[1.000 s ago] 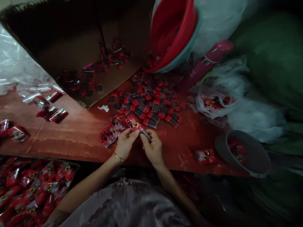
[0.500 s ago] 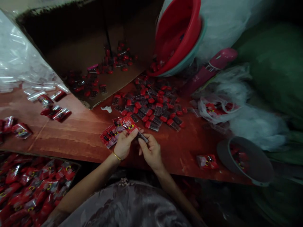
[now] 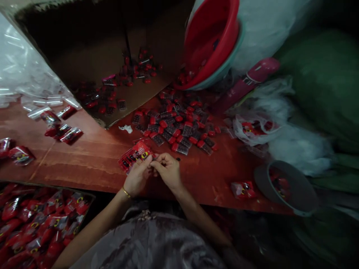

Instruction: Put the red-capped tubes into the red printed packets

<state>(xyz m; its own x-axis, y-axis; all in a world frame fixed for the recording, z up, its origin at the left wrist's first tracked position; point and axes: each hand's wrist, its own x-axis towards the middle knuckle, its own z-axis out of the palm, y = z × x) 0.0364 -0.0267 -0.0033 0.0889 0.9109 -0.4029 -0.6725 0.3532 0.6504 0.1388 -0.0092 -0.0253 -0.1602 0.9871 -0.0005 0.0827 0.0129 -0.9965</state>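
My left hand (image 3: 137, 176), a gold bangle at its wrist, is closed on a red printed packet (image 3: 143, 148), its thumb lying over the lower edge. Under and left of that packet, more red printed packets (image 3: 125, 161) lie on the table. My right hand (image 3: 169, 172) is closed in a pinch against the left fingertips; what it grips is hidden by the fingers. Just beyond the right hand a small dark piece (image 3: 178, 159) lies on the table. Past both hands is a pile of small clear cases with red caps (image 3: 183, 129).
A cardboard box (image 3: 112, 123) lies open at the back, with more cases inside. Beside it lean a red basin (image 3: 234, 33) and a dark pink bottle (image 3: 246, 84). A grey bowl (image 3: 262, 179) stands right; filled red packets (image 3: 42, 220) crowd a box lower left.
Both hands have shifted slightly left. The small dark-filled case seen between my fingers is now hidden. A dark piece now shows on the table by my right hand.
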